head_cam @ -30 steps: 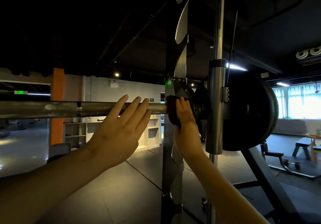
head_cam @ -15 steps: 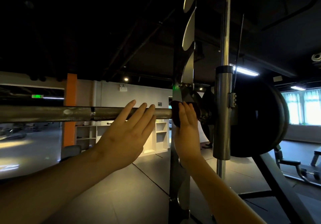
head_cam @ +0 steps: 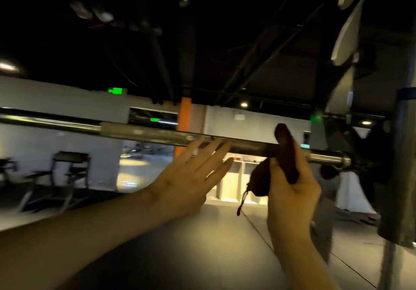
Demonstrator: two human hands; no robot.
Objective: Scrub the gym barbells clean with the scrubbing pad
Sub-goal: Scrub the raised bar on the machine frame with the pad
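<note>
The right hand [head_cam: 292, 190] grips the dark red-brown scrubbing pad [head_cam: 286, 152] against the long grey steel barbell [head_cam: 144, 133]. Half a second ago the pad sat hard by the grey rack upright [head_cam: 404, 177]; now bare bar shows to the right of that hand. The left hand [head_cam: 186, 177] stays flat-fingered and holds nothing, its fingertips at the bar just left of the pad.

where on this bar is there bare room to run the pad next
The barbell is bare left of the left hand, out to the picture's edge. A short shiny stretch lies between the scrubbing pad and the collar. Crowded: between left hand and right hand, and past the collar.
</note>
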